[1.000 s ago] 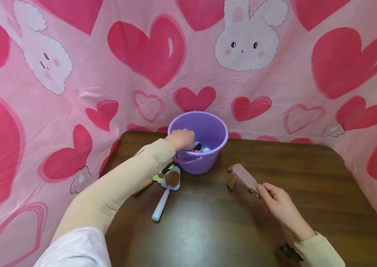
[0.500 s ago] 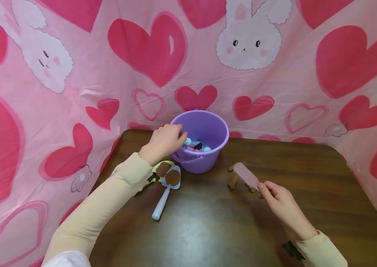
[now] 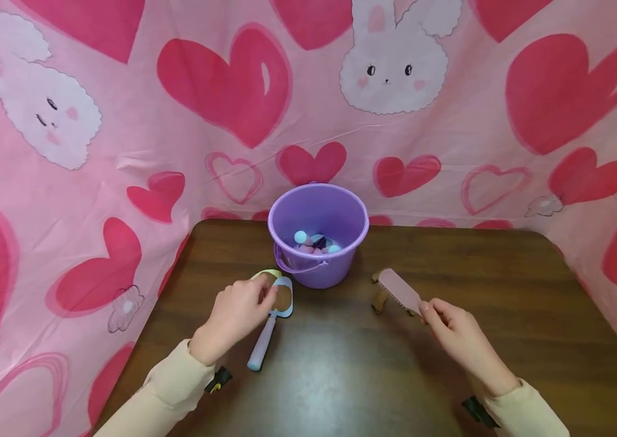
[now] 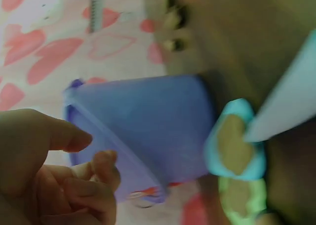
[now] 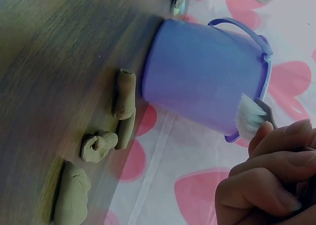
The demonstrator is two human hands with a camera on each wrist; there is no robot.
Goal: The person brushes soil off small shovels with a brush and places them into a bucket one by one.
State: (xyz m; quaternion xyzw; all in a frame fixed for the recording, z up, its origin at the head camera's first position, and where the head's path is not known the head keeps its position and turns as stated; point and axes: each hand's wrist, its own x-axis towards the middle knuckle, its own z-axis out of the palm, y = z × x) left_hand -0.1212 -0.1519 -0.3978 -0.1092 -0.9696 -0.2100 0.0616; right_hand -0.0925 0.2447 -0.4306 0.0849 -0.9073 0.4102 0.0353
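My right hand (image 3: pixel 460 337) grips the handle of a pink brush (image 3: pixel 402 292) with white bristles (image 5: pixel 249 116). The brush is held bristles down over brown, clay-like rolls (image 3: pixel 380 300) lying on the table. My left hand (image 3: pixel 238 317) hovers with loosely bent fingers over a small pale-blue shovel-shaped tool (image 3: pixel 287 312) with a brown centre and a long pale handle. In the left wrist view its thumb and fingers are apart, with nothing between them. A similar yellow-green tool (image 3: pixel 269 273) lies partly hidden behind that hand.
A purple bucket (image 3: pixel 335 271) with its handle lowered stands at the back of the wooden table (image 3: pixel 335 376). Inside it are small balls, among them a light-blue ball (image 3: pixel 300 237), and a dark piece. A pink heart-print cloth (image 3: pixel 308 121) surrounds the table.
My left hand has come out of the bucket and moved toward me, down over the shovel-shaped tools. A light-blue ball now shows inside the bucket. The right hand keeps the brush in place.
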